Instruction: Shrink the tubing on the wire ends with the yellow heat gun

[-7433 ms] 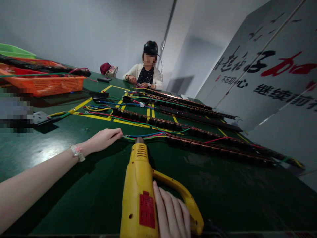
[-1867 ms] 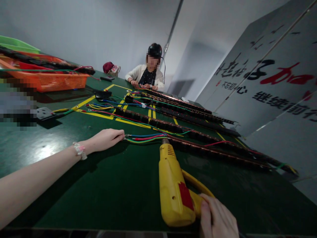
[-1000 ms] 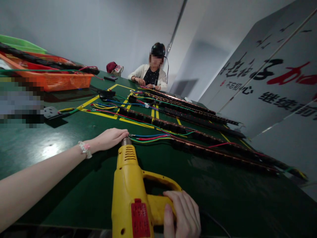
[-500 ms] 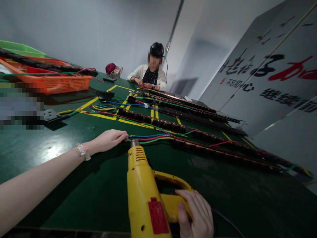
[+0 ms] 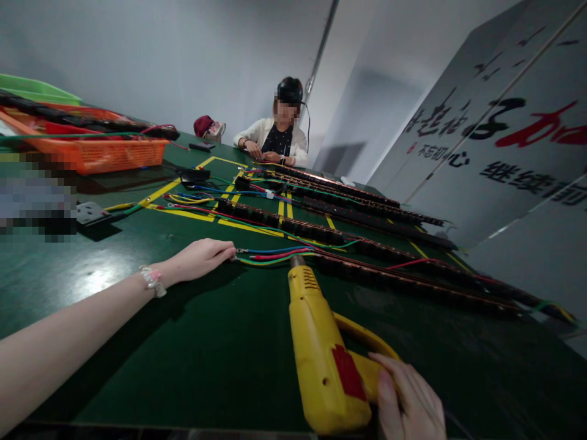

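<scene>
My left hand (image 5: pixel 208 256) pinches the metal-tipped ends of a few coloured wires (image 5: pixel 275 251) above the green table. The wires, blue, red and yellow-green, run right into a long dark harness (image 5: pixel 413 282). At the lower right my right hand (image 5: pixel 410 394) is wrapped round the handle of a yellow heat gun (image 5: pixel 321 354). The gun's metal nozzle points away from me and sits just below the wires, near where they enter the harness. It cannot be made out whether the nozzle touches them.
More harnesses (image 5: pixel 321 231) lie across the green table (image 5: pixel 183 366), beyond the wires. An orange basket (image 5: pixel 121 156) and a green one (image 5: pixel 41 88) stand at the left, near a socket block (image 5: pixel 92 212). A person (image 5: pixel 279 137) sits at the far side.
My right hand has moved the heat gun to the right, so its nozzle has gone from beside the wire tips to near the harness end. My left hand has kept its place.
</scene>
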Demonstrator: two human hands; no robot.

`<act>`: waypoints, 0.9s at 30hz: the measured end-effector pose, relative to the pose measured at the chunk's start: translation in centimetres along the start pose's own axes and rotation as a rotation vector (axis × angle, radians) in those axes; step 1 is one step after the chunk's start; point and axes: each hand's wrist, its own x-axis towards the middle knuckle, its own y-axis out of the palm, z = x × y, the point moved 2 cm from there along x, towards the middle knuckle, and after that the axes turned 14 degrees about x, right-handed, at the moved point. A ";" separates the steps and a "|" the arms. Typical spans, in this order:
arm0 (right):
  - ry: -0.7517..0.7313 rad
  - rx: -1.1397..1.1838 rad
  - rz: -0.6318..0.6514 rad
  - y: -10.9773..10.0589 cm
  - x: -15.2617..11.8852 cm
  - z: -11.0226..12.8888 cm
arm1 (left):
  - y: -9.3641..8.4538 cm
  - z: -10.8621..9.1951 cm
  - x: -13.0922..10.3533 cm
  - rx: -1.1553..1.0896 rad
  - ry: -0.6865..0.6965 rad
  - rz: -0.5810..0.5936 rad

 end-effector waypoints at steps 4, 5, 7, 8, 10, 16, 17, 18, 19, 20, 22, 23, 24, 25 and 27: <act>0.044 -0.029 -0.024 -0.2 0.0 -0.2 | 0.1 0.0 0.0 -0.004 0.007 -0.006; 0.048 -0.039 -0.025 -0.3 0.0 -0.3 | 0.1 0.1 0.0 -0.001 0.009 -0.008; 0.053 -0.059 -0.030 -0.5 0.1 -0.2 | 0.3 0.2 0.0 0.007 0.011 -0.011; 0.057 -0.066 -0.035 -0.5 0.2 -0.2 | 0.3 0.3 0.0 0.011 0.011 -0.014; 0.061 -0.062 -0.037 -0.6 0.3 -0.1 | 0.4 0.3 0.0 0.014 0.011 -0.018; -0.044 -0.097 -0.047 -0.7 0.4 0.2 | 0.4 0.1 0.1 0.025 0.019 -0.022; -0.085 -0.108 -0.049 -0.7 0.3 0.3 | 0.4 0.0 0.1 0.026 0.018 -0.023; -0.124 -0.114 -0.050 -0.7 0.2 0.5 | 0.3 0.0 0.1 0.024 0.016 -0.022; -0.155 -0.121 -0.056 -0.7 0.0 0.6 | 0.3 0.0 0.1 0.021 0.013 -0.021; -0.178 -0.130 -0.065 -0.6 -0.1 0.8 | 0.3 0.0 0.1 0.016 0.009 -0.019; -0.203 -0.144 -0.075 -0.5 -0.3 1.3 | 0.3 0.1 0.1 0.003 0.001 -0.016; -0.209 -0.150 -0.078 -0.4 -0.4 1.6 | 0.3 0.1 0.1 -0.002 -0.001 -0.016; -0.215 -0.152 -0.076 -0.2 -0.5 1.9 | 0.3 0.1 0.1 -0.004 -0.001 -0.017; -0.218 -0.146 -0.070 -0.1 -0.6 2.2 | 0.4 0.1 0.1 -0.003 -0.001 -0.018; -0.217 -0.110 -0.050 0.2 -0.6 2.8 | 0.4 0.1 0.2 0.007 -0.001 -0.019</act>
